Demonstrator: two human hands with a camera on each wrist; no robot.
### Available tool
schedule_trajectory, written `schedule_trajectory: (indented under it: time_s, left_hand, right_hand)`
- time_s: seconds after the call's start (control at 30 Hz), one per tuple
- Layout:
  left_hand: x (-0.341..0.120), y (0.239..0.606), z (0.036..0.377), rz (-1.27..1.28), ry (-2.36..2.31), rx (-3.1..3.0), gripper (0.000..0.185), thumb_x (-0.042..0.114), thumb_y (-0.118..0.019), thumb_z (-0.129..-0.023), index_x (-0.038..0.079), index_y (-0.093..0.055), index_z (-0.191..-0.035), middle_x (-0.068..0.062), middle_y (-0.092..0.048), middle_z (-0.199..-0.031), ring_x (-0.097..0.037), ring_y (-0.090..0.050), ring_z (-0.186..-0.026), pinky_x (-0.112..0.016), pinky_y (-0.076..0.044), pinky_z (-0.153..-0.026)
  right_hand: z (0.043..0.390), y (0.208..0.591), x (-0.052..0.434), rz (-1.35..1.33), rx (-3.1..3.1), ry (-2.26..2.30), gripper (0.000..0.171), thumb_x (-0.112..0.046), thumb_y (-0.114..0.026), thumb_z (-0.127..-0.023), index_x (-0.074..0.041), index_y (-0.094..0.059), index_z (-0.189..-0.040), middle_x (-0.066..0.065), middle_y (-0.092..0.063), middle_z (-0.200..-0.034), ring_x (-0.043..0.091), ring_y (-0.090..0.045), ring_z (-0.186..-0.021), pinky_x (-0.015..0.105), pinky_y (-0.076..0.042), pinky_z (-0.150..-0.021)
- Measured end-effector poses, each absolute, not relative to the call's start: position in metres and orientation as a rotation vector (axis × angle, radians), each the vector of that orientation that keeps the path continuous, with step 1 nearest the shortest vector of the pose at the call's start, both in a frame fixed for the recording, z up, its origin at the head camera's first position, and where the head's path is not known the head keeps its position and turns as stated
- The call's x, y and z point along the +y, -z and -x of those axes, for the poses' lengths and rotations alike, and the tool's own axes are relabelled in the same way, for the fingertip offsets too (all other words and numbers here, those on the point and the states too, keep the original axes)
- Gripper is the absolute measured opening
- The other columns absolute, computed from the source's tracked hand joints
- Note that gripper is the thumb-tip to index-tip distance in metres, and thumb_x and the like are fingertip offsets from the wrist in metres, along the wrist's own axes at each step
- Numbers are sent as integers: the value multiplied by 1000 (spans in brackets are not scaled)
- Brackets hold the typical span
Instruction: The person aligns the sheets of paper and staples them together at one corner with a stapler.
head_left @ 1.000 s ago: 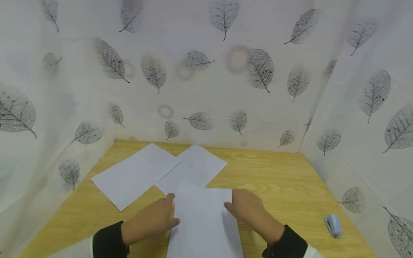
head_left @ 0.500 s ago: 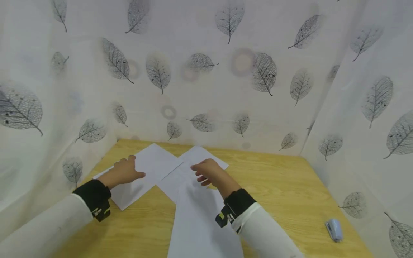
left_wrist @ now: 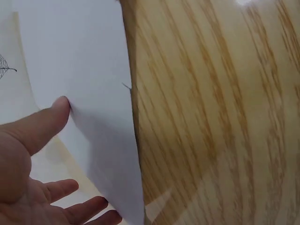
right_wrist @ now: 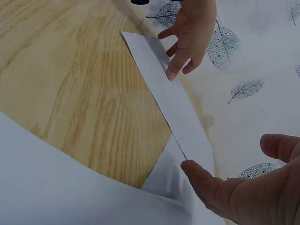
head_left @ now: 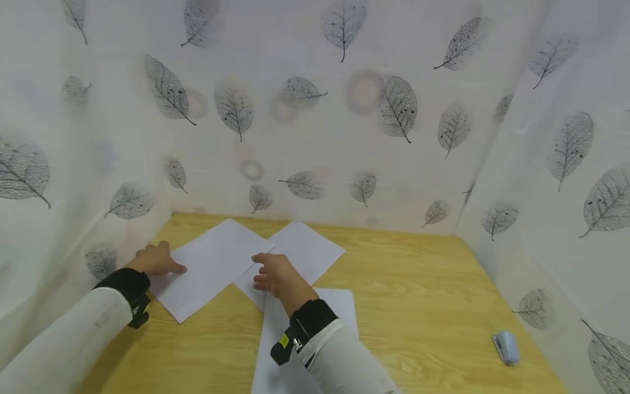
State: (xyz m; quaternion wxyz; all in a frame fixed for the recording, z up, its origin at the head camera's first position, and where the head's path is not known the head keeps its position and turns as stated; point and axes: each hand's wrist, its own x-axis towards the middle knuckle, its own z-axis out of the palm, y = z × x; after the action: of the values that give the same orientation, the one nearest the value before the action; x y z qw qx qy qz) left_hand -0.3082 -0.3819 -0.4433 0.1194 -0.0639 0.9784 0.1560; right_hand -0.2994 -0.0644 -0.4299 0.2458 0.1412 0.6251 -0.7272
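A white sheet of paper (head_left: 209, 271) lies at the left of the table, overlapping a second sheet (head_left: 310, 249) behind the middle. My left hand (head_left: 155, 260) is at the first sheet's left edge. In the left wrist view its thumb (left_wrist: 58, 112) rests on the paper, with the other fingers loosely spread along the edge. Over the overlap of the two sheets is my right hand (head_left: 280, 276), its fingers relaxed; a fingertip (right_wrist: 190, 166) is close to the first sheet's edge, and contact cannot be told. Below my right forearm lies a third white sheet (head_left: 342, 303), partly hidden.
A small light-blue stapler (head_left: 506, 347) sits near the right edge of the wood-grain table (head_left: 418, 306). White curtains (head_left: 315, 137) with a leaf print stand behind the table and on both sides.
Both hands have let go of the front sheet and moved forward and left, to the sheet at the left. The front sheet stays on the table.
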Motion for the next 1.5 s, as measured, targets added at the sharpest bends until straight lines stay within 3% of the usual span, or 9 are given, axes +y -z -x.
schedule_trajectory:
  time_s: [0.27,0.5,0.77,1.0,1.13,1.23,1.3,1.5]
  left_hand:
    - [-374,447,315,252,-428,2865,92,31,-83,-83,-29,-33,-131,-47,-49,-124,-59,-51,-114,-64,-45,-98]
    - [-373,447,318,198,-731,2744,76,17,-75,-87,-27,-36,-136,-46,-49,-131,-53,-58,-114,-59,-51,-96]
    - [-359,435,321,166,-1179,2440,81,11,-67,-94,-18,-19,-152,-39,-46,-141,-40,-62,-112,-49,-55,-91]
    - [-350,429,320,174,-1437,2260,83,9,-63,-98,-10,-9,-158,-30,-54,-133,-31,-65,-103,-45,-57,-84]
    - [-346,426,318,162,-1498,2225,81,9,-64,-99,-8,-11,-158,-27,-57,-129,-31,-65,-103,-45,-57,-84]
    - [-338,428,316,113,-1519,2208,79,10,-66,-98,-10,-17,-156,-23,-60,-126,-28,-66,-101,-43,-57,-84]
    - [-331,428,315,78,-1533,2188,77,9,-67,-97,-11,-20,-154,-21,-62,-124,-27,-68,-100,-44,-58,-84]
    - [-312,424,316,11,-1567,2169,69,17,-65,-100,-8,-27,-152,-22,-64,-126,-29,-70,-103,-46,-59,-86]
  right_hand:
    - [295,440,-73,-415,1590,2049,73,-11,-68,-96,6,-28,-154,43,-40,-147,53,-54,-129,57,-49,-104]
    - [295,447,-76,-416,1595,2070,74,-9,-68,-95,7,-26,-154,43,-44,-143,51,-58,-124,57,-51,-100]
    - [294,449,-76,-422,1585,2090,80,-10,-68,-95,8,-19,-156,42,-45,-142,51,-59,-122,56,-53,-98]
    - [294,452,-73,-413,1542,2110,88,-14,-71,-96,10,-12,-157,43,-45,-142,50,-61,-120,54,-55,-96]
    - [295,457,-71,-362,1476,2181,70,-15,-69,-98,14,-29,-149,37,-54,-136,43,-67,-112,51,-58,-92]
    - [298,458,-67,-325,1480,2235,43,-11,-66,-99,9,-51,-134,26,-65,-123,34,-72,-103,47,-60,-88]
    - [300,457,-62,-311,1532,2248,34,-8,-64,-99,5,-55,-129,20,-69,-116,30,-72,-97,46,-61,-85]
    - [304,450,-41,-247,1799,2147,33,-3,-62,-96,4,-56,-128,18,-69,-107,27,-72,-89,43,-62,-75]
